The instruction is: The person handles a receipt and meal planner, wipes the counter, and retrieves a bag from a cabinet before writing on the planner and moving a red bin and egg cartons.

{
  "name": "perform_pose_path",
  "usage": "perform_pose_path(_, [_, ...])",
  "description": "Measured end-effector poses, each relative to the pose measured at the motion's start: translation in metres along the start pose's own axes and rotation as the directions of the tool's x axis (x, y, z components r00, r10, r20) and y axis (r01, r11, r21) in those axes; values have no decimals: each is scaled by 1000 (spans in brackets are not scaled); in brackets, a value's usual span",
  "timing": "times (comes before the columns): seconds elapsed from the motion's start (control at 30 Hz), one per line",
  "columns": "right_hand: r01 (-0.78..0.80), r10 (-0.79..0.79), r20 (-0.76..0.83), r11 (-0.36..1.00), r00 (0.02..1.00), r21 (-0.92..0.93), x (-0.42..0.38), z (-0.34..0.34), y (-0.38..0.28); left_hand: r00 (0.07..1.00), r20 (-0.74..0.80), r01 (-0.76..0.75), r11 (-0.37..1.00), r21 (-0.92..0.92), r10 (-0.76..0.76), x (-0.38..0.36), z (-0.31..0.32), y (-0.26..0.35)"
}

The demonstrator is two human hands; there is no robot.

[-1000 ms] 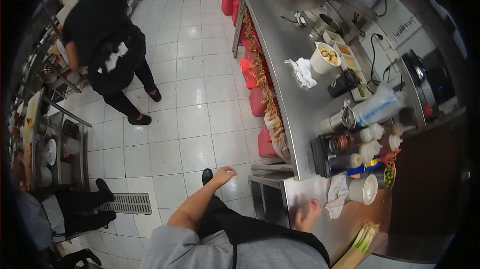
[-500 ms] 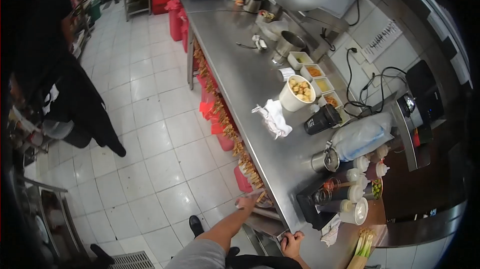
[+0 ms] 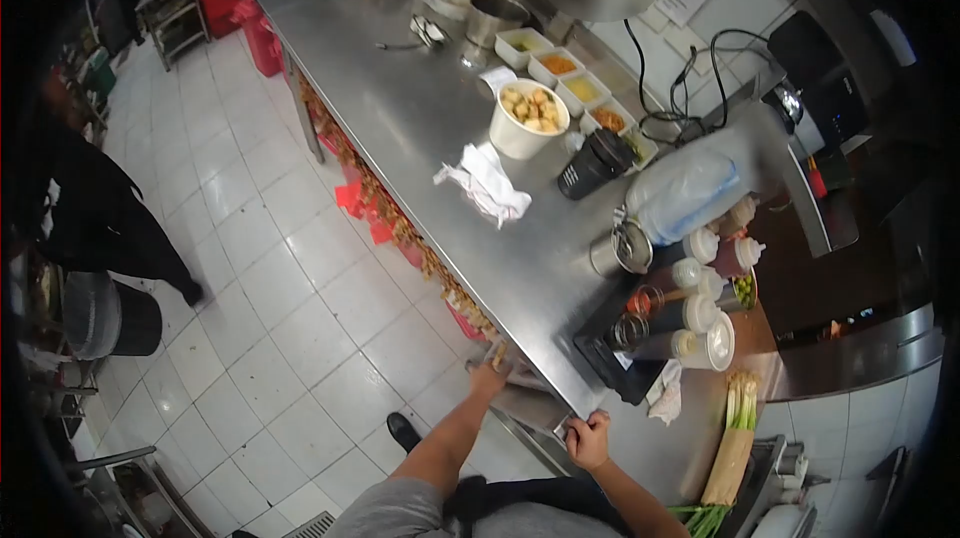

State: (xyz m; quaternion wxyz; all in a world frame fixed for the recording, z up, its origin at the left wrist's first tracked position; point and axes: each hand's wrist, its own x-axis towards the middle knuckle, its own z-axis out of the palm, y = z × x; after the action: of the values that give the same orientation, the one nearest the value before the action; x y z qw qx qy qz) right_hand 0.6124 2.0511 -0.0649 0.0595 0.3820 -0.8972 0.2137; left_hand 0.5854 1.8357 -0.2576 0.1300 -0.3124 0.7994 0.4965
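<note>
My left hand (image 3: pixel 488 378) reaches below the front edge of the steel table (image 3: pixel 400 128). Its fingers are bent at a pale, partly see-through item that I cannot make out. Between my hands, a steel panel (image 3: pixel 530 406) juts out under the tabletop, like a drawer or door. My right hand (image 3: pixel 588 440) is closed on a metal edge at the table's near corner. The black tray (image 3: pixel 592 363) with bottles and jars stands on the table just beyond that hand. A white cloth (image 3: pixel 665 393) lies beside the tray.
On the table are a tub of cubed food (image 3: pixel 522 143), a crumpled cloth (image 3: pixel 485 183), a black cup (image 3: pixel 597 163), a metal pot (image 3: pixel 497 20) and paper-wrapped spring onions (image 3: pixel 730 458). A person in dark clothes (image 3: pixel 110 208) stands left by a bin (image 3: pixel 135 318).
My view has swung, so the table and its things sit further left and higher. Both hands stay at the table's near end, the left one slightly higher in view.
</note>
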Motion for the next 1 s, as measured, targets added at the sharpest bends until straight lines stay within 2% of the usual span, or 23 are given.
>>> perform_pose_path(0.07, [-12, 12, 8, 1000, 1000, 0, 2, -1, 3, 995, -2, -102, 987, -125, 103, 15, 6, -12])
perform_pose_path(0.1, [-1, 1, 5, 1000, 1000, 6, 1, 0, 5, 995, 14, -94, 988, -122, 96, 25, 11, -18])
perform_pose_path(0.13, [6, -6, 2, 1000, 1000, 16, 0, 1, 3, 995, -2, -96, 927, -363, 102, 34, 16, -25])
perform_pose_path(0.17, [-11, 11, 9, 1000, 1000, 19, -1, 1, 2, 995, -23, -95, 808, -582, 100, 40, 20, -33])
perform_pose_path(0.2, [-7, 7, -3, 1000, 1000, 4, 0, 0, 1, 995, -11, -84, 813, -577, 95, 35, 9, -33])
perform_pose_path(0.27, [1, -1, -26, 1000, 1000, 1, 5, -2, -2, 956, -291, -153, 902, -404, 32, 3, -38, -26])
perform_pose_path(0.3, [-5, 5, -27, 1000, 1000, 13, 6, -2, -3, 956, -291, -147, 907, -394, 29, -14, -59, -26])
perform_pose_path(0.37, [12, -12, -48, 1000, 999, 5, 6, -3, -3, 965, -241, -157, 965, -212, 104, -46, -101, -26])
perform_pose_path(0.4, [2, -1, -56, 1000, 998, 22, 7, -3, -4, 943, -259, -260, 949, -180, 209, -61, -118, -28])
perform_pose_path(0.43, [-1, 3, -60, 999, 998, 33, 7, -3, -4, 943, -260, -257, 952, -169, 208, -80, -141, -18])
perform_pose_path(0.5, [-5, 6, -58, 1000, 998, 31, 6, -4, -4, 974, -10, -228, 969, -92, 228, -108, -187, 6])
perform_pose_path(0.63, [-45, 46, -66, 999, 997, 24, 5, -3, -8, 945, 48, -327, 941, 89, 324, -114, -205, 20])
perform_pose_path(0.7, [-73, 71, -102, 997, 992, -17, -1, 6, -16, 952, 107, -305, 905, 297, 286, -102, -199, 20])
perform_pose_path(0.77, [-183, 212, -213, 972, 954, 148, -12, 35, -38, 946, 129, -324, 896, 304, 298, -101, -197, 23])
perform_pose_path(0.83, [111, -87, -165, 983, 983, 147, 4, 47, -97, 942, 161, -333, 887, 319, 296, -103, -195, 21])
perform_pose_path(0.87, [152, -122, -115, 937, 986, 315, 33, 40, -125, 927, 156, -374, 880, 293, 342, -104, -192, 19])
perform_pose_path(0.9, [28, -41, 41, 959, 998, 280, 47, 62, -131, 905, 160, -424, 866, 266, 395, -105, -187, 19])
perform_pose_path(0.97, [-254, 147, 273, 875, 951, 412, 78, 108, -120, 892, 220, -446, 853, 273, 396, -112, -193, 35])
perform_pose_path(1.0, [-250, 74, 430, 895, 900, 369, 91, 123, -107, 895, 250, -432, 858, 278, 370, -111, -197, 39])
